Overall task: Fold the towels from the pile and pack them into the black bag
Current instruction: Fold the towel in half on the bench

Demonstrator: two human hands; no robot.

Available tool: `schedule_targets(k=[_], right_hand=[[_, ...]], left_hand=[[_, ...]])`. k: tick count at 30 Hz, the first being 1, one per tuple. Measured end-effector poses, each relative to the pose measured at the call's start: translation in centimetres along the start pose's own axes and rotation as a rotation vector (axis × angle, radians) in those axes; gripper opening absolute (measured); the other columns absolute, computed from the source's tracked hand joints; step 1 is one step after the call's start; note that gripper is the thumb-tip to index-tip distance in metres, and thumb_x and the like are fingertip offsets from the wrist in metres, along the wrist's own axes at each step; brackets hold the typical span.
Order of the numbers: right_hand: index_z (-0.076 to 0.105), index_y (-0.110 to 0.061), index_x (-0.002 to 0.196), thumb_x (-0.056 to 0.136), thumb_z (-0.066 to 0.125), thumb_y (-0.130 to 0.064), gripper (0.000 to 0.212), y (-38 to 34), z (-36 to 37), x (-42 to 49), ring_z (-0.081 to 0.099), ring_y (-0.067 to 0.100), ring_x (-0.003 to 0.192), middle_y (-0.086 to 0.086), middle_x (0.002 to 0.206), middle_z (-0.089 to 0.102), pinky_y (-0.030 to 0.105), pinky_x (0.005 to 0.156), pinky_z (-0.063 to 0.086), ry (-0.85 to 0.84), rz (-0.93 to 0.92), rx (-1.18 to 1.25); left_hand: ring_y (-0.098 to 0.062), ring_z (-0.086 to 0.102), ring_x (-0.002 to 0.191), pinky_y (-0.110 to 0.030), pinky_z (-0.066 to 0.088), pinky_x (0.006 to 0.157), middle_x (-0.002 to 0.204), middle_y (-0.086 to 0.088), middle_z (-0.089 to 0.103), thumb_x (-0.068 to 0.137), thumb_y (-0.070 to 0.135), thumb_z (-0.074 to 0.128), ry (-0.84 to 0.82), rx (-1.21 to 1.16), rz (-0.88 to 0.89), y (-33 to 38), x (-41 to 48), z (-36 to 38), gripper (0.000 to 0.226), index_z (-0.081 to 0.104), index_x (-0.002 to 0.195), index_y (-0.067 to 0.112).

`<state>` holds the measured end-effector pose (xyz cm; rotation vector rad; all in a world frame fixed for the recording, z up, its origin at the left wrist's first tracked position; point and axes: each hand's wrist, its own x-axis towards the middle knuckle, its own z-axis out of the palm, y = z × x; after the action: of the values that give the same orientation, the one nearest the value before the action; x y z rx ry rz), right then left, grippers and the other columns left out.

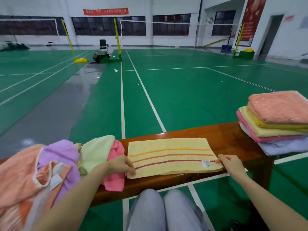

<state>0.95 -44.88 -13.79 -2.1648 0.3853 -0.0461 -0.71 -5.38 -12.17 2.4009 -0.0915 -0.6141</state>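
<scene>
Left hand (pixel 124 165) pinched the left short edge of the yellow towel (pixel 171 157); right hand (pixel 230 163) pinched the right short edge, beside the label (pixel 206 163). Both grips narrow, fingers curled onto cloth. Towel lay between the hands, flat on the worktop (pixel 233 140), already doubled lengthwise, stripes up. Judged light, soft and limp: it would sag if lifted by one end, so the two end edges looked the right hold for the next fold. Outside the left grip, the unfolded pile (pixel 50 164). Beyond the right grip, a folded stack (pixel 276 122). Black bag not clearly seen.
</scene>
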Motion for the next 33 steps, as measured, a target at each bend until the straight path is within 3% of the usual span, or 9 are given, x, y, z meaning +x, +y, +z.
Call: schedule_targets(k=[4, 7, 11, 17, 19, 25, 28, 31, 33], right_hand=[[0.059, -0.001, 0.106, 0.092, 0.058, -0.024, 0.027, -0.9, 1.1, 0.1, 0.064, 0.027, 0.091, 0.017, 0.108, 0.065, 0.025, 0.056, 0.043, 0.108, 0.139, 0.008], [0.058, -0.003, 0.09, 0.083, 0.07, -0.017, 0.02, -1.1, 1.9, 0.5, 0.064, 0.029, 0.085, 0.02, 0.107, 0.066, 0.037, 0.071, 0.056, 0.081, 0.318, 0.058], [0.057, 0.0, 0.1, 0.08, 0.071, -0.01, 0.027, -1.9, 2.2, 0.7, 0.062, 0.026, 0.084, 0.018, 0.107, 0.065, 0.028, 0.057, 0.047, 0.072, 0.435, 0.305], [0.054, -0.006, 0.105, 0.09, 0.058, -0.013, 0.017, -7.5, 4.5, -1.1, 0.06, 0.022, 0.075, 0.006, 0.083, 0.06, 0.033, 0.061, 0.048, 0.084, 0.12, 0.565], [0.053, -0.01, 0.106, 0.092, 0.056, -0.013, 0.014, -10.0, 6.5, -2.3, 0.056, 0.014, 0.069, 0.002, 0.081, 0.057, 0.025, 0.057, 0.046, 0.048, -0.006, 0.608], [0.046, -0.018, 0.091, 0.093, 0.054, -0.013, 0.01, -14.6, 14.7, -7.1, 0.046, 0.011, 0.069, -0.004, 0.079, 0.052, 0.016, 0.061, 0.039, -0.155, -0.399, 0.337], [0.041, -0.023, 0.103, 0.095, 0.047, -0.024, 0.009, -14.4, 19.7, -10.0, 0.051, 0.015, 0.091, -0.004, 0.113, 0.058, 0.04, 0.098, 0.034, -0.375, -0.549, -0.031], [0.017, -0.012, 0.146, 0.098, 0.034, -0.033, 0.055, -13.2, 22.7, -11.9, 0.018, 0.024, 0.142, 0.003, 0.154, 0.024, 0.061, 0.111, -0.001, -0.502, -0.665, -0.509], [-0.002, -0.015, 0.151, 0.099, 0.031, -0.038, 0.066, -12.8, 23.3, -11.8, -0.002, 0.024, 0.146, 0.001, 0.159, 0.004, 0.063, 0.109, -0.009, -0.492, -0.709, -0.598]], left_hand=[[-0.01, 0.057, 0.089, -0.018, 0.046, 0.077, 0.102, 0.0, 0.066, 0.088, 0.025, 0.063, 0.197, 0.1, 0.039, 0.5, 0.3, 0.5, 0.014, 0.072, 0.096, 0.017], [-0.009, 0.057, 0.095, -0.021, 0.048, 0.084, 0.113, 0.003, 0.061, 0.089, 0.019, 0.059, 0.32, 0.171, 0.064, -0.1, 0.4, 1.0, 0.013, 0.067, 0.098, 0.025], [-0.013, 0.047, 0.121, -0.023, 0.036, 0.102, 0.137, 0.004, 0.047, 0.087, 0.018, 0.06, 0.274, 0.242, 0.039, -1.3, 0.7, 1.8, 0.034, 0.058, 0.121, 0.024], [-0.016, 0.039, 0.132, -0.031, 0.029, 0.111, 0.148, 0.003, 0.036, 0.092, 0.026, 0.056, 0.311, 0.199, 0.096, -1.9, 0.3, 2.5, 0.047, 0.043, 0.138, 0.028], [-0.018, 0.037, 0.134, -0.034, 0.029, 0.112, 0.15, 0.002, 0.032, 0.094, 0.031, 0.052, 0.355, 0.082, 0.105, -1.8, 0.1, 2.8, 0.045, 0.04, 0.138, 0.032], [-0.023, 0.059, 0.112, -0.026, 0.048, 0.088, 0.132, -0.011, 0.055, 0.099, 0.043, 0.029, 0.369, -0.806, 0.1, 0.3, -0.3, 1.9, 0.05, 0.033, 0.142, 0.019], [-0.024, 0.059, 0.102, -0.031, 0.049, 0.081, 0.122, -0.013, 0.058, 0.099, 0.048, 0.025, 0.258, -1.145, 0.016, 0.6, -0.2, 1.2, 0.046, 0.042, 0.131, 0.021], [-0.025, 0.05, 0.121, -0.035, 0.045, 0.098, 0.141, -0.011, 0.044, 0.101, 0.026, 0.036, 0.346, -1.143, -0.011, -0.5, 0.7, 0.5, 0.042, 0.037, 0.141, 0.012], [-0.026, 0.042, 0.129, -0.039, 0.036, 0.109, 0.145, -0.009, 0.037, 0.1, 0.013, 0.039, 0.404, -1.0, -0.048, -0.9, 1.1, 0.3, 0.039, 0.041, 0.139, 0.012]])
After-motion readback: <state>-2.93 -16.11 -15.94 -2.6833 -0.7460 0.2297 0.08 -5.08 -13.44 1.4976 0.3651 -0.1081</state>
